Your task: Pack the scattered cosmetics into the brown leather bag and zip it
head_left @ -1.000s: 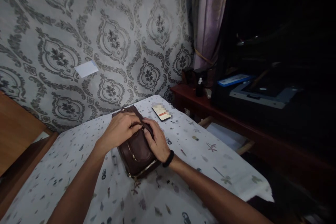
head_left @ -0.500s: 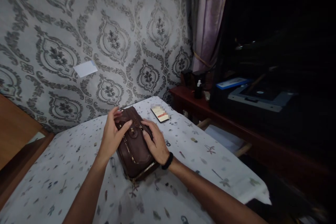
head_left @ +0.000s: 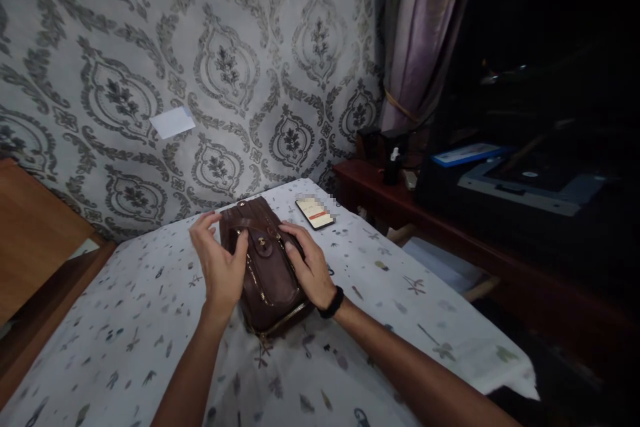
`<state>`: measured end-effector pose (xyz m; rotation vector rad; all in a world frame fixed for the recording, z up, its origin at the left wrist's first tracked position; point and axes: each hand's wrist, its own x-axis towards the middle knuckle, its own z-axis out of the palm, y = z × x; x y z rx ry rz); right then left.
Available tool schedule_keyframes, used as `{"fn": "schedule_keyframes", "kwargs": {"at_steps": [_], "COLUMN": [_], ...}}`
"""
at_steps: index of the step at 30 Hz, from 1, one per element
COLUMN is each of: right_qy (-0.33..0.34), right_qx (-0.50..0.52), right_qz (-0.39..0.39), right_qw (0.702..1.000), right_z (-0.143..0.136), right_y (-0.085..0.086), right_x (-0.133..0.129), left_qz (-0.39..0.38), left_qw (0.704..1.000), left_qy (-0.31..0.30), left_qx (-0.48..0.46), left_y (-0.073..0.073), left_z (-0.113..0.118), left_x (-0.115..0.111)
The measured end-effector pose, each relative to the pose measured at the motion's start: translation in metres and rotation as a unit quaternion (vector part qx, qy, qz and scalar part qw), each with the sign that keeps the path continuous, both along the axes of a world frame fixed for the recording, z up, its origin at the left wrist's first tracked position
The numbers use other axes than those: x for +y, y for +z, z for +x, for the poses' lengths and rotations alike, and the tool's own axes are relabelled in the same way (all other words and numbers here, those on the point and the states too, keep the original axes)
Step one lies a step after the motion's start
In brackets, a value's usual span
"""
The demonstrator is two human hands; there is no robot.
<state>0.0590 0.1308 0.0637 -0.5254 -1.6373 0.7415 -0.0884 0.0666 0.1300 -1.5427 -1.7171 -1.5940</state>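
Observation:
A dark brown leather bag [head_left: 273, 280] lies flat on the cloth-covered table, with gold zippers and a small flap with a round metal clasp on its front. At its left edge is my left hand [head_left: 220, 263], fingers spread and raised, the thumb touching or just over the front near a zipper. My right hand [head_left: 313, 267], with a black band at the wrist, grips the bag's right side, its thumb and fingertips by the right front zipper. The far fingers of that hand are partly hidden.
A phone [head_left: 316, 212] with a lit screen lies beyond the bag to the right. The white patterned tablecloth [head_left: 165, 320] reaches the wallpapered wall [head_left: 280, 80]. To the right stand a red-brown desk [head_left: 365, 180], a small dark bottle [head_left: 393, 167] and a large dark screen [head_left: 540, 80].
My left hand has lifted and opened away from the bag's left side, its fingers now spread. My right hand stays on the bag. The view has shifted slightly left.

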Motion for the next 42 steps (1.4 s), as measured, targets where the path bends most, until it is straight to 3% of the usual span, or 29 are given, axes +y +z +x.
{"fn": "schedule_keyframes", "kwargs": {"at_steps": [2,5,8,14,21,28,35,42], "right_qy": [0.003,0.007,0.012,0.022,0.030,0.026,0.014,0.021], "right_qx": [0.002,0.006,0.013,0.028,0.034,0.031,0.023,0.023], "right_qz": [-0.003,-0.010,-0.017,-0.030,-0.037,-0.030,-0.022,-0.022], "right_qw": [1.000,1.000,1.000,0.999,0.998,0.999,0.999,0.999], "right_z": [0.000,-0.001,-0.001,-0.001,0.000,0.001,0.000,0.000], "right_y": [-0.001,-0.001,0.000,0.001,0.000,0.001,0.001,0.002], "right_x": [0.000,0.001,0.001,0.002,0.003,0.002,0.003,0.001], "left_qz": [0.001,-0.080,-0.182,-0.269,-0.278,-0.257,-0.219,-0.199], "left_qw": [0.993,0.965,0.938,0.929,0.945,0.949,0.967,0.962], "left_qy": [0.035,0.020,0.037,0.033,0.005,0.019,-0.093,-0.163], "left_qx": [0.113,0.247,0.293,0.251,0.173,0.183,0.091,0.096], "left_y": [0.003,0.006,0.009,0.020,0.030,0.027,0.022,0.023], "left_z": [0.008,0.020,0.028,0.031,0.030,0.031,0.022,0.018], "left_x": [-0.009,-0.015,-0.013,-0.004,0.007,0.014,0.016,0.013]}}
